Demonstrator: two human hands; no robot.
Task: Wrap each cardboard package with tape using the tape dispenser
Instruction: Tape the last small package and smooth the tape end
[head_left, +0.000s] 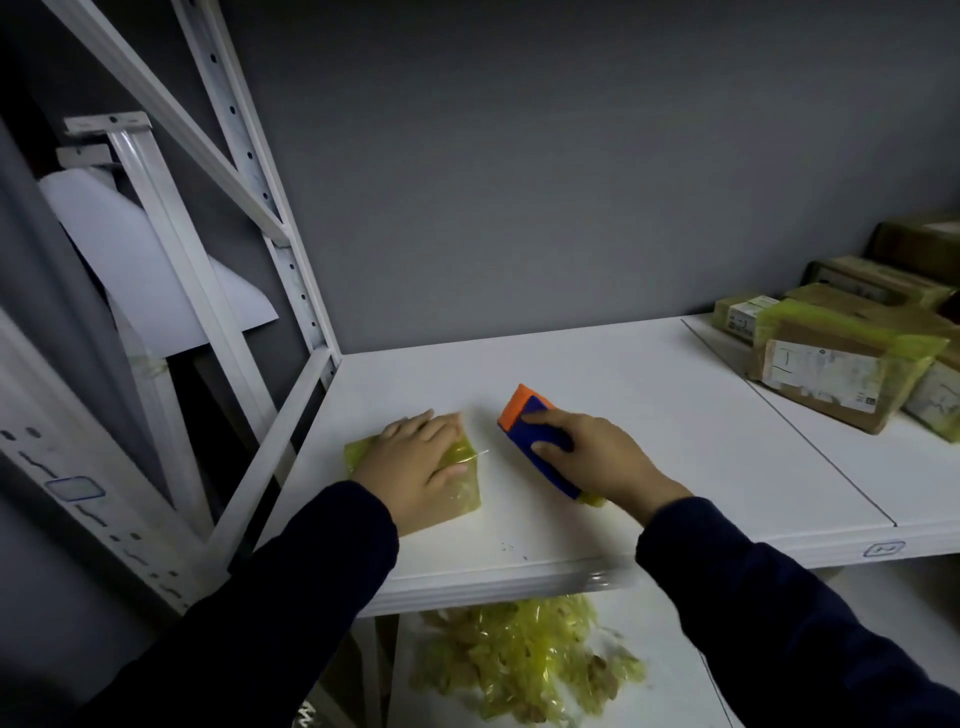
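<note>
1. Found small cardboard package skinned in yellow-green tape at front left of white metal shelf, pressed flat under left hand, fingers straight.
2. Noted right hand just beside, fingers curled round blue-and-orange plastic tape dispenser.
3. Could not tell whether tape bridged the two.
4. Judged wrap near done; next likely: sever tape, smooth tail down.

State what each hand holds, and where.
Right hand grips the tape dispenser round its blue body; left hand presses flat on the taped package, gripping nothing.
</note>
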